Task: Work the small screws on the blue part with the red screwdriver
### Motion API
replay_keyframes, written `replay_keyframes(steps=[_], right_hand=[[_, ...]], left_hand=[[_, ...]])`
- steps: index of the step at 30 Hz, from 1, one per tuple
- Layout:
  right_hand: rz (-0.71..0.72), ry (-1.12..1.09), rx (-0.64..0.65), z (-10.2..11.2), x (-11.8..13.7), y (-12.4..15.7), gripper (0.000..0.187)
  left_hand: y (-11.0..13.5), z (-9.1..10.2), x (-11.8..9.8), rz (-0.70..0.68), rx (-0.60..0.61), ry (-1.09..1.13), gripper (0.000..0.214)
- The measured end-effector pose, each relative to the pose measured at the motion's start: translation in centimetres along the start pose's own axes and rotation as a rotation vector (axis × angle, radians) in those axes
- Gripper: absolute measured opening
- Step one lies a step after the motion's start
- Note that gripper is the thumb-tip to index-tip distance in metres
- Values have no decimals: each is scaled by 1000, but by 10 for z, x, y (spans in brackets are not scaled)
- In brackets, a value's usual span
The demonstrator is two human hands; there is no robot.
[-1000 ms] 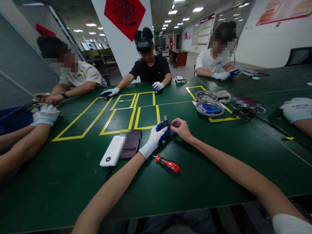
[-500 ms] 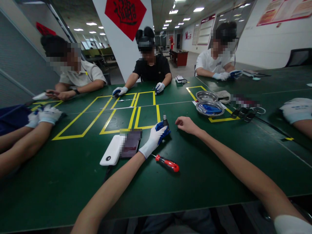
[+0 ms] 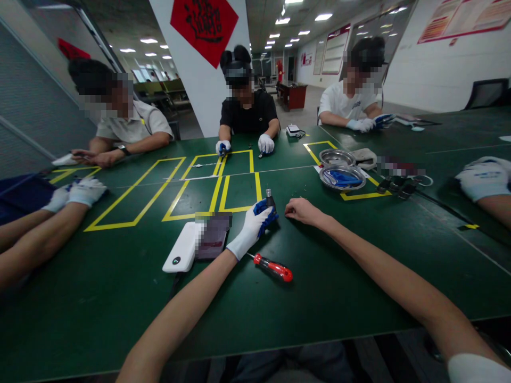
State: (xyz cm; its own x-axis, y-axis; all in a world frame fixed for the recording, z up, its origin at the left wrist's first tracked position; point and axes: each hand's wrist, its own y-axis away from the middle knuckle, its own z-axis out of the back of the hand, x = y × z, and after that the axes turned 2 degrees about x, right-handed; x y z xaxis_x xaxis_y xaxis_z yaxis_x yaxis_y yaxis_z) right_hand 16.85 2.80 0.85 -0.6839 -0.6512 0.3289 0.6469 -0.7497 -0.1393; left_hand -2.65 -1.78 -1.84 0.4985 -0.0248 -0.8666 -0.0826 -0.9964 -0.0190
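Observation:
My left hand (image 3: 255,221), in a white glove with blue palm and fingers, is closed round a small black cylinder with a silvery tip (image 3: 270,199), held upright above the table. Just to its right, my bare right hand (image 3: 304,210) rests low at the tabletop, its fingertips pressed together; whatever they pinch, if anything, is too small to make out. A red and black screwdriver (image 3: 274,267) lies below my left hand, its shaft partly behind the wrist. Tiny dark bits (image 3: 305,189) are scattered beyond my right hand.
A white power bank (image 3: 182,249) and a dark phone (image 3: 214,236) lie left of my left hand. Two metal dishes, the nearer (image 3: 342,186) holding blue material, stand at the right. Yellow tape (image 3: 112,227) marks the green table. Several people sit around it, some with gloved hands.
My right hand has lowered slightly towards the tabletop and its fingers have drawn in. My left hand holds still. Across the table, a person's gloved hand has moved right.

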Motion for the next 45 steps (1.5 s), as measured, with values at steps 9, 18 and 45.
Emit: replay_keyframes(steps=[9,18,45], right_hand=[[22,86,24,2,13,3,10],[-5,101,-17,-2,24,4,11],[-67,-625,-353,7,31,0,8]], left_hand=[[1,-1,-2,-12,2,-39,52],[2,-1,-3,-24,8,-48,50],[1,0,-1,-17,36,-44,51]])
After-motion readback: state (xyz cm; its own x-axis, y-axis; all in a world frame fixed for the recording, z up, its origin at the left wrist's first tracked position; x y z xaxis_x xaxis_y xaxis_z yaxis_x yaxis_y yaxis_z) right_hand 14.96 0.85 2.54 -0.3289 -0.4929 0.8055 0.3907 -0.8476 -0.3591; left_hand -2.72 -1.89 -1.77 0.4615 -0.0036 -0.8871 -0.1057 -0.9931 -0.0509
